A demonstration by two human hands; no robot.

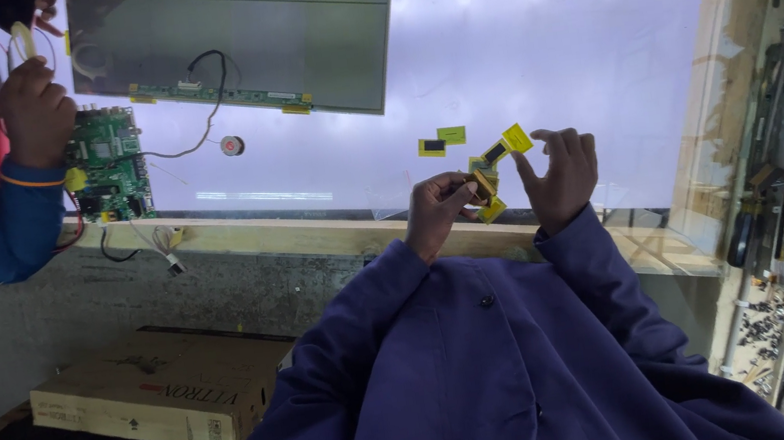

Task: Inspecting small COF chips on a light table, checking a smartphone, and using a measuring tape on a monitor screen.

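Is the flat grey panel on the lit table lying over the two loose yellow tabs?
No: the grey panel lies at the table's far side, while the two loose yellow tabs lie apart from it, near the person's hands.

light: bright backlit panel [530, 40] | glare: round hotspots | foreground: dim | focus: soft

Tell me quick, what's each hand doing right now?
Left hand: fingers closed on the yellow-tabbed flex strip.
Right hand: fingers curled beside the strip's upper tab; grip cannot be told.
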